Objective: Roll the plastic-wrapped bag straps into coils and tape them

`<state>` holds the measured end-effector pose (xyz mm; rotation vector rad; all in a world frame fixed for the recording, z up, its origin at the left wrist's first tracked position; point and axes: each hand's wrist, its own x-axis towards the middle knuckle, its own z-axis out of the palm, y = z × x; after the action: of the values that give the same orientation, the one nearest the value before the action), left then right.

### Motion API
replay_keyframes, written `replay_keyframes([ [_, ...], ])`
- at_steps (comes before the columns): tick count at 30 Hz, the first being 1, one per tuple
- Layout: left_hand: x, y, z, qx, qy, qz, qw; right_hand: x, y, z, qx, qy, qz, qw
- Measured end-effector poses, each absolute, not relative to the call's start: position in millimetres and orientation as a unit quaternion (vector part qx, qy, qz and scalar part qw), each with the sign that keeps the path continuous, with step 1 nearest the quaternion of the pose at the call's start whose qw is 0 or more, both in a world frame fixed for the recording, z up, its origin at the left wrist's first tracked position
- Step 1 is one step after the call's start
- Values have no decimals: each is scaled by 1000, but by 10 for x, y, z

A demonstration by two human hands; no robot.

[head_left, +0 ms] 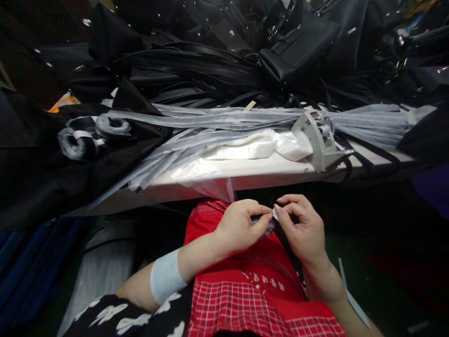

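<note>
Over my lap, my left hand (242, 222) is closed in a pinch, thumb against forefinger. Close beside it, my right hand (304, 227) also pinches, and a small white piece (275, 214) shows between the two sets of fingertips. A dark strap (282, 238) hangs down from between the hands. Something clear and crinkled, like plastic film (270, 228), sits just under the left fingertips. The fingers cover most of what is held, so its full shape is hidden. Below lies a red apron (245, 267) with checked panels.
Ahead runs a white table edge (273, 177), bearing a grey-white tape dispenser (312, 142), white wrapping (245, 147) and film-wrapped strips (196, 120). Two wrapped coils (75, 142) rest at the left. Black bags (298, 47) pile up behind.
</note>
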<state>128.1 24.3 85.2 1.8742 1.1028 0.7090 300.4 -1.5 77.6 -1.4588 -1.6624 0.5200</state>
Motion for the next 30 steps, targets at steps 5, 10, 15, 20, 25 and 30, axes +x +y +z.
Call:
replay_keyframes([
  [5,1302,250,845,771,445,266,369,3016,-5,771,-581,-673,185,418],
  [10,1324,271,821,759,447,267,391,3048,-6,745,-577,-675,191,419],
  [15,1346,303,832,658,426,298,545,3087,8,704,-559,-643,282,441],
  [20,1372,322,907,627,420,314,576,3064,11,611,-545,-579,375,477],
  [25,1331,342,921,660,452,343,492,3082,31,641,-561,-650,266,437],
  [30,1207,485,746,590,480,360,541,3270,14,892,-527,-723,217,390],
])
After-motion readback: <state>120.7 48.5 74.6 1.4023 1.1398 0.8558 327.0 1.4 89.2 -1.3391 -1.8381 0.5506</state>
